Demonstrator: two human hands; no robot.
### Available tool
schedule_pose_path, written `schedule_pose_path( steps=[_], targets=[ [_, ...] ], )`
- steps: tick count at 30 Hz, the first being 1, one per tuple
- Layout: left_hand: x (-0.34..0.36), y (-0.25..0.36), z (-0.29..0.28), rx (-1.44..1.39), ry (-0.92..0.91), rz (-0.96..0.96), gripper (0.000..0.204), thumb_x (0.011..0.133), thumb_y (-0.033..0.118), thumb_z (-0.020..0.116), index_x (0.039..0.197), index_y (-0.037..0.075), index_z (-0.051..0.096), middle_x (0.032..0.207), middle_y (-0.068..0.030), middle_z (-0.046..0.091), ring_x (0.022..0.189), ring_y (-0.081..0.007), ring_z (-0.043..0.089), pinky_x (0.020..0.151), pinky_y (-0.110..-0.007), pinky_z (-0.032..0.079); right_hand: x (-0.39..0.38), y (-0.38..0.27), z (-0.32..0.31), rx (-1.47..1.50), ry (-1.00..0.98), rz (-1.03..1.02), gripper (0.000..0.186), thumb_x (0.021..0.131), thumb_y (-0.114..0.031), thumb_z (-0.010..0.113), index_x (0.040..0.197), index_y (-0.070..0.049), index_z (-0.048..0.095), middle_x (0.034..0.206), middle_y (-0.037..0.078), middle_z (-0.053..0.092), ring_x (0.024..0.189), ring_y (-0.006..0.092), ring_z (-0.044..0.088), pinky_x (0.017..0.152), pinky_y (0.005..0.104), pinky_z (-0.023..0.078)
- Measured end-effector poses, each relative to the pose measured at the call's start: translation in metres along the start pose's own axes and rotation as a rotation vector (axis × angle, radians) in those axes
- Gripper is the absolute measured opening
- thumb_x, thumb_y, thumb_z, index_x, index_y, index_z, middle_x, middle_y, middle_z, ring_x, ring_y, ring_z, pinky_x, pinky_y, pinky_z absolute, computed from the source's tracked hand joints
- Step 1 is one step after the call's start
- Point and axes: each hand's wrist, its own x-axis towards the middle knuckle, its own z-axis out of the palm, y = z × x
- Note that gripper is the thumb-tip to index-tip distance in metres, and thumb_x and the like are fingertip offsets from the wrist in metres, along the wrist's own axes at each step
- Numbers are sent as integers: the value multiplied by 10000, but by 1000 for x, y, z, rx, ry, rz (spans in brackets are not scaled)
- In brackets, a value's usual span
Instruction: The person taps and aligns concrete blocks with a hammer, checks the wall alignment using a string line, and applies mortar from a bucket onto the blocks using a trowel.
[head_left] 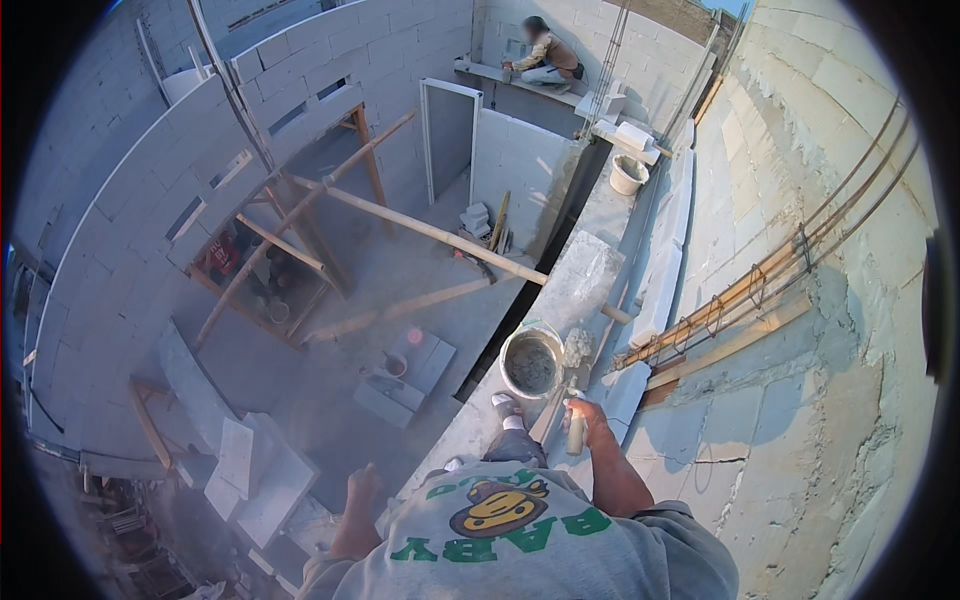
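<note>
My right hand [588, 415] is closed around the pale handle of a trowel [575, 436]. At the trowel's far end sits a lump of grey mortar [578, 346], close beside a bucket. That bucket [506, 376] is round and pale, stands in front of my feet on the narrow ledge, and holds wet grey mortar [532, 364]. My left hand [364, 488] hangs low on the left, away from the bucket. Its fingers look curled in, and I see nothing in them.
I stand high on a narrow ledge [585, 262] with a drop to the floor on my left. Bamboo poles [440, 235] cross that space. Steel rods [800, 245] jut from the right wall. A second bucket [628, 175] stands farther along; a co-worker [545, 58] crouches at the back.
</note>
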Motion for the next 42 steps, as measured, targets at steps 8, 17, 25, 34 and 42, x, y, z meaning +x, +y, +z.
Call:
schedule_pose_path(
  steps=[8, 17, 25, 34, 42],
  targets=[
    [-17, 11, 3, 5, 15, 13, 498, 880, 441, 543, 1145, 19, 562, 929, -152, 654, 677, -211, 625, 487, -310, 401, 6, 0, 2, -39, 26, 0, 237, 679, -200, 712, 803, -43, 586, 647, 72, 540, 502, 228, 553, 485, 386, 482],
    [-46, 77, 2, -174, 112, -220, 436, 910, 358, 485, 802, -41, 622, 628, -82, 600, 568, -202, 578, 552, -358, 465, 8, 0, 0, -31, -1, -5, 257, 720, -229, 667, 840, -10, 602, 664, 80, 558, 513, 224, 567, 499, 369, 497],
    [-51, 75, 5, -480, 170, -290, 382, 882, 326, 534, 817, -42, 607, 627, -80, 579, 549, -190, 566, 499, -348, 454, 9, -2, 4, -39, 23, -2, 258, 692, -240, 706, 831, -47, 606, 666, 66, 557, 508, 224, 562, 485, 377, 497],
    [-49, 92, 3, -404, 120, -256, 349, 879, 308, 547, 848, -36, 595, 664, -84, 586, 561, -205, 575, 519, -362, 466, 11, -1, 1, 3, 1, -6, 247, 693, -223, 702, 838, -51, 601, 673, 70, 547, 505, 227, 557, 479, 377, 493],
    [-7, 16, 1, -73, 71, -121, 332, 770, 270, 605, 1032, 67, 585, 792, -155, 647, 773, -342, 635, 715, -442, 501, 15, -3, 4, -23, 20, 11, 248, 700, -227, 695, 837, -45, 600, 682, 73, 559, 505, 225, 558, 471, 375, 492]
  ],
)
